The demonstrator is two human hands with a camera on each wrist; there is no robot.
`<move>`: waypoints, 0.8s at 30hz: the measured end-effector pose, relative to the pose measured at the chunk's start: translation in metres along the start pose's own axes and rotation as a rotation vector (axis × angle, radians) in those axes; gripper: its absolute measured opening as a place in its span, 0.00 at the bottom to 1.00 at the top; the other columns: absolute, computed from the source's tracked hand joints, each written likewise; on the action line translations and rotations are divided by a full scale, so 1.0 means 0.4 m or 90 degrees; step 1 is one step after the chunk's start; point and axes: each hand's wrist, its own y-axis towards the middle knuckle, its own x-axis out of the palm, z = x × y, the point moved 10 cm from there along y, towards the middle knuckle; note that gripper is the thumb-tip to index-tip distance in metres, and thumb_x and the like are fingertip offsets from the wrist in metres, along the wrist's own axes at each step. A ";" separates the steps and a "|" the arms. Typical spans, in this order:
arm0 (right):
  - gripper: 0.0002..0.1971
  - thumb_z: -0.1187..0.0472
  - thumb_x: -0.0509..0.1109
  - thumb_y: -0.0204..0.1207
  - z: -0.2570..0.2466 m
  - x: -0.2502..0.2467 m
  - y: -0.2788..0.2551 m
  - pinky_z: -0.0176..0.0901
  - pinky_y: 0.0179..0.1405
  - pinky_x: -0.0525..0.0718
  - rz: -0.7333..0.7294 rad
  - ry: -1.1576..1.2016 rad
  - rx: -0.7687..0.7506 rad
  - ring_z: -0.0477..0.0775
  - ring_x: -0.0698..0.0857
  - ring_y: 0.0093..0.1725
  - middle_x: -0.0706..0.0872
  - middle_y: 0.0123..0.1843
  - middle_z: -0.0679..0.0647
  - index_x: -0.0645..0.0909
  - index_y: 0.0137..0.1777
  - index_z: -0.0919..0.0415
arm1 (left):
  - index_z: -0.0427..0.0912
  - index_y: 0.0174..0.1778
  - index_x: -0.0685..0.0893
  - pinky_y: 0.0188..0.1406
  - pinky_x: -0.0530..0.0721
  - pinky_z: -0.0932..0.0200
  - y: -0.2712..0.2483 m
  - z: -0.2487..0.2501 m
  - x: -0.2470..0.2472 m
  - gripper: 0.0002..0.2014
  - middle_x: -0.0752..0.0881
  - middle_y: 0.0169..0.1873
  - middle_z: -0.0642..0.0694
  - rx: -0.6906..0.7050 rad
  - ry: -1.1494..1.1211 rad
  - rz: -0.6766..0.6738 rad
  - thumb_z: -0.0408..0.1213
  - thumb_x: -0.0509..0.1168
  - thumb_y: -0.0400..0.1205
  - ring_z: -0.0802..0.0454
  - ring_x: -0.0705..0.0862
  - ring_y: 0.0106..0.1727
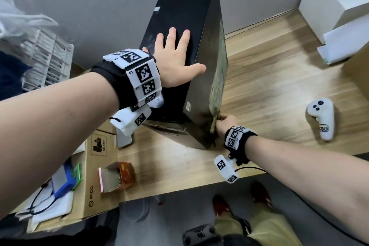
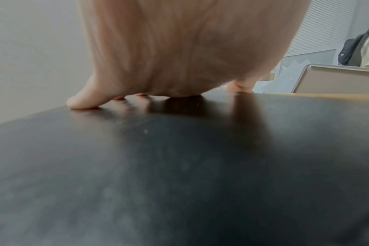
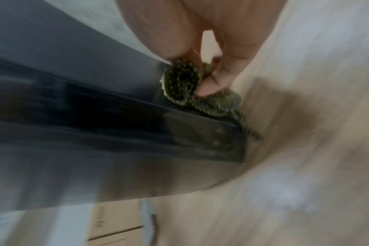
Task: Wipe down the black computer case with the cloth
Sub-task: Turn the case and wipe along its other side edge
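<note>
The black computer case [image 1: 191, 16] stands upright on the wooden table [image 1: 269, 90]. My left hand [image 1: 175, 60] lies flat on its top with the fingers spread; in the left wrist view the fingertips [image 2: 80, 103] press on the glossy black top [image 2: 179, 166]. My right hand [image 1: 225, 122] pinches a green, bumpy cloth [image 1: 214, 120] against the case's right side near its bottom front corner. In the right wrist view the cloth [image 3: 179, 83] is bunched between thumb and fingers [image 3: 211, 86] against the case's edge [image 3: 116, 124].
A white controller [image 1: 321, 120] lies on the table to the right. White boxes [image 1: 335, 0] stand at the back right. A cardboard box [image 1: 89, 175], a small orange carton [image 1: 117, 177] and papers sit at the front left. A grey wall is behind the case.
</note>
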 end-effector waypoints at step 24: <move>0.21 0.67 0.59 0.75 -0.069 0.008 0.099 0.45 0.64 0.81 0.025 0.107 -0.106 0.53 0.86 0.55 0.89 0.55 0.54 0.84 0.65 0.59 | 0.58 0.86 0.36 0.81 0.43 0.31 -0.002 -0.002 0.000 0.49 0.35 0.87 0.49 -0.019 0.001 -0.074 0.69 0.59 0.78 0.41 0.34 0.87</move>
